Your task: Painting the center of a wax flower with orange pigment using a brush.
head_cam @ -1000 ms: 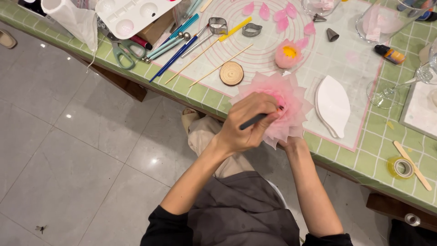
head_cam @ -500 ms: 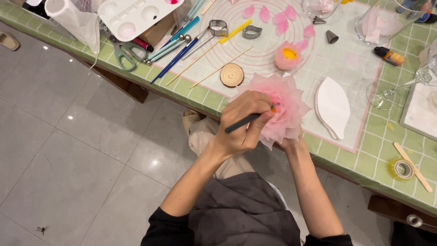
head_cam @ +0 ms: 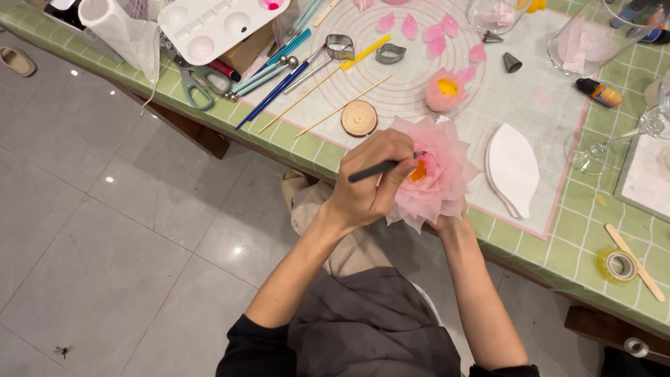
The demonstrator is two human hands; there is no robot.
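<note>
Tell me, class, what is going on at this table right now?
A person seated at a green tiled table is working on a large pink flower with thin, layered petals. The right hand supports it from beneath, mostly hidden by the petals. The left hand holds a dark thin tool with its tip at the flower's orange centre. On a round-marked mat lie loose pink petals, a smaller pink bud, metal cutters and a white leaf-shaped mould.
</note>
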